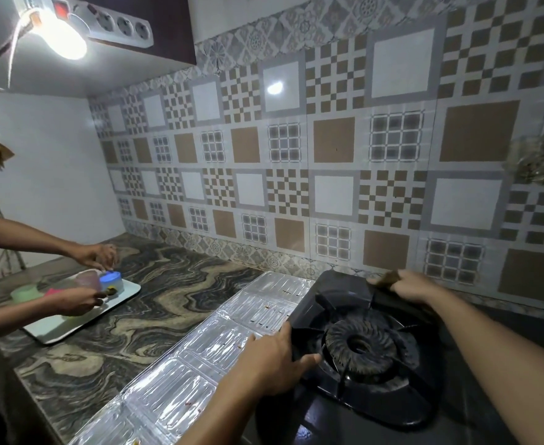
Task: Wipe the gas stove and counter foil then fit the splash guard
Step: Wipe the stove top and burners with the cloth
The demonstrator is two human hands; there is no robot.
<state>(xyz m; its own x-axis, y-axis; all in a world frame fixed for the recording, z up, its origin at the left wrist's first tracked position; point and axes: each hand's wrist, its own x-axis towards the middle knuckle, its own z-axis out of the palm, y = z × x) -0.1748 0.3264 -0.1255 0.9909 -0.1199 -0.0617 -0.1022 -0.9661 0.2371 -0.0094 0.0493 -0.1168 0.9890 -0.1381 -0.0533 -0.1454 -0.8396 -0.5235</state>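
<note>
Two hands grip stove: left clasps front-left edge, right pinches brown cloth at rear; rigid, likely heavy, foil flimsy.

Inspection for readable markings: none found. No text, label, brand, number or sign is legible anywhere in the head view. The power strip at the upper left of the frame shows only a red switch and plain sockets, with no readable print. The gas stove at the lower right bears no visible badge or lettering. The small containers on the tray at the left edge are too small and blurred to tell whether they are printed. The wall tiles carry geometric patterns only, no characters.
</note>
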